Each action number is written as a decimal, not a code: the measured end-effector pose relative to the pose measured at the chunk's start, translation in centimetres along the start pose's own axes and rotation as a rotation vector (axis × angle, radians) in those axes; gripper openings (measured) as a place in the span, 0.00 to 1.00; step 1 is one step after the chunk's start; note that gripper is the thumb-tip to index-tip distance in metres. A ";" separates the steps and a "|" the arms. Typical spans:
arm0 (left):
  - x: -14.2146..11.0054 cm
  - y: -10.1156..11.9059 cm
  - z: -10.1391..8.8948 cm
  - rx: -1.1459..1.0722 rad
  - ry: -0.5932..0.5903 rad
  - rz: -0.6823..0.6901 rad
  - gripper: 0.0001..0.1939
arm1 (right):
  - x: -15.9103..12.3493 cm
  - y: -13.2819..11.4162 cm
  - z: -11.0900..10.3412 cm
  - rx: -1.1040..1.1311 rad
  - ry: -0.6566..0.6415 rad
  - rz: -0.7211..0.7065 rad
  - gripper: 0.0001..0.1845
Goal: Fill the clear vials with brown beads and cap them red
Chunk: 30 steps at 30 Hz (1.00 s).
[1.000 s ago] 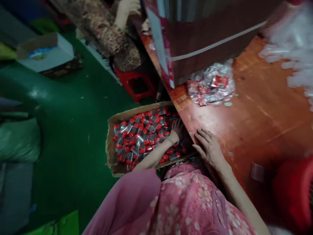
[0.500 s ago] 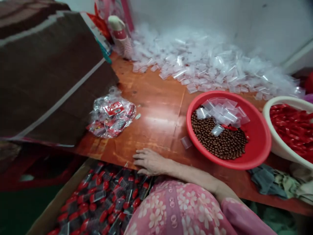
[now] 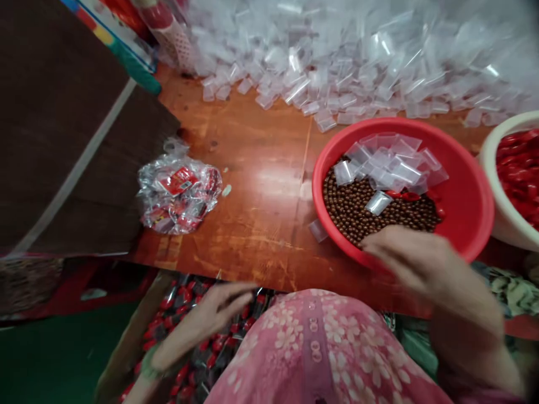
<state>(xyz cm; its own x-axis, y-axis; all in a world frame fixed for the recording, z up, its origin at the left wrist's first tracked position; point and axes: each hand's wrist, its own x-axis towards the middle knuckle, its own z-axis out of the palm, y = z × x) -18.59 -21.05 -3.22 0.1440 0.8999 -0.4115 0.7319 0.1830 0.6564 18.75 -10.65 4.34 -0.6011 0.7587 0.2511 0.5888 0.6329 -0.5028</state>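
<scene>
My left hand (image 3: 221, 307), a green bangle on its wrist, is over a box of small clear containers with red caps (image 3: 181, 300). Its fingers are stretched out and apart, and nothing shows in them. My right hand (image 3: 415, 261), blurred by motion, is at the near rim of a red basin (image 3: 467, 196). Its fingers stretch to the left with a gap between them, and I see nothing held. Inside the basin lie small brown balls (image 3: 351, 205), several clear plastic cases (image 3: 391, 163) and a few red pieces (image 3: 410, 196).
Clear plastic cases (image 3: 337, 73) are heaped along the back of the wooden table (image 3: 261, 224). A clear bag of red packs (image 3: 181, 191) lies beside a dark brown box (image 3: 84, 140) on the left. At right stands a cream basin (image 3: 490, 185) of red pieces (image 3: 520, 174).
The view has tipped downward. My right hand has left the table edge and swung right to the red basin. My left hand has come into view over the box.
</scene>
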 end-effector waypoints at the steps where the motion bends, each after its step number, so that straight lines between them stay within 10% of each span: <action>1: 1.2 0.8 0.0 -0.023 -0.013 0.031 0.15 | -0.2 2.0 -0.7 -0.182 0.037 0.092 0.17; 6: 11.3 6.0 2.6 0.117 0.127 0.389 0.24 | 0.6 10.7 0.2 -0.597 -0.206 0.339 0.33; 10: 15.2 8.3 5.8 0.263 0.098 0.578 0.36 | 1.9 13.1 2.0 -0.567 -0.348 0.397 0.37; 14: 15.3 7.8 7.0 0.357 0.058 0.650 0.17 | 2.5 12.7 2.4 -0.591 -0.377 0.461 0.34; 23: 15.0 3.9 3.3 0.200 0.144 0.570 0.20 | 1.5 11.3 0.2 -0.498 -0.446 0.542 0.14; 30: 12.0 8.9 -1.1 -0.306 0.255 0.560 0.08 | 1.8 8.3 -0.6 -0.686 -0.441 0.620 0.18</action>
<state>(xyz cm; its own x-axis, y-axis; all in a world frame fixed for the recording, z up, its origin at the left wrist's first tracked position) -11.06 -8.21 -1.57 0.2565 0.9499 0.1788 0.3665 -0.2668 0.8913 22.86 -3.94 1.18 -0.1490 0.9459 -0.2883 0.9628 0.2052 0.1756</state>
